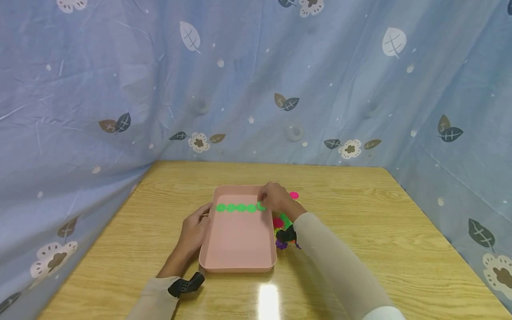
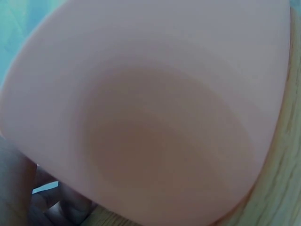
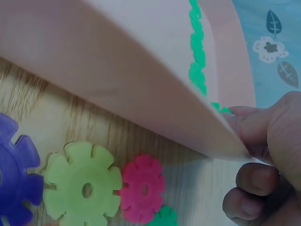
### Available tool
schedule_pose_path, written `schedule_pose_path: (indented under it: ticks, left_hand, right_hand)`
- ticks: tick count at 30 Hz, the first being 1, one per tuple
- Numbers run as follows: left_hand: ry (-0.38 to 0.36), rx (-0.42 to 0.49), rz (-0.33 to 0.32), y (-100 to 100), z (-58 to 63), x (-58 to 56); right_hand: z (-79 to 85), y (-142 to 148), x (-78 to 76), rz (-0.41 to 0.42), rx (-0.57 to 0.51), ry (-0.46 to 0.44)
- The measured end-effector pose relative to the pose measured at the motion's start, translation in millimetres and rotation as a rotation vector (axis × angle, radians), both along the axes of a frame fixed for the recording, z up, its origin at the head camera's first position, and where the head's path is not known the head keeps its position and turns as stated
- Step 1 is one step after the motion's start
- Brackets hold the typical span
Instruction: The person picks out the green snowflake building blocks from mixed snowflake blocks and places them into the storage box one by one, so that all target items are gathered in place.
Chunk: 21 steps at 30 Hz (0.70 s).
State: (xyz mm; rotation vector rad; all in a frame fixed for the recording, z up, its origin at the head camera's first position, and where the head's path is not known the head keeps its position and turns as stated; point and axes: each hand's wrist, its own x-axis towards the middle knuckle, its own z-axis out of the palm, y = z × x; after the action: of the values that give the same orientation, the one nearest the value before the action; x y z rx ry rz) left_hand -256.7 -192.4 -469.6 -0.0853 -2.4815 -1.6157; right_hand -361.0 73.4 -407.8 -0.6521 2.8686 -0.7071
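Note:
A pink rectangular tray [image 1: 240, 242] lies on the table, with a row of several green notched plastic discs [image 1: 241, 207] across its far part. My left hand [image 1: 194, 229] holds the tray's left side near the rim; in the left wrist view its fingers [image 2: 70, 207] are partly hidden beyond the tray wall. Over the tray's right edge, my right hand [image 1: 276, 195] pinches another green disc [image 3: 220, 108] at the right end of the row. The tray wall hides part of that disc in the right wrist view.
Loose notched discs lie on the table right of the tray, among them a purple disc [image 3: 16, 172], a yellow-green disc [image 3: 84, 183] and a pink disc [image 3: 142, 188]. The right forearm partly covers this pile. A blue patterned curtain [image 1: 248, 89] hangs behind the wooden table [image 1: 380, 231].

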Motion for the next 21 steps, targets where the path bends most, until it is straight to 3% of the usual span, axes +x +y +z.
schedule_pose_path:
  ticks: [12, 21]
  left_hand:
    - [0.009, -0.019, -0.005, 0.6, -0.2, -0.3]
    - [0.012, -0.019, -0.005, -0.2, -0.8, 1.3]
  right_hand:
    - [-9.3, -3.0, -2.0, -0.009, 0.143, 0.089]
    - [-13.2, -6.2, -1.8, 0.008, 0.171, 0.119]
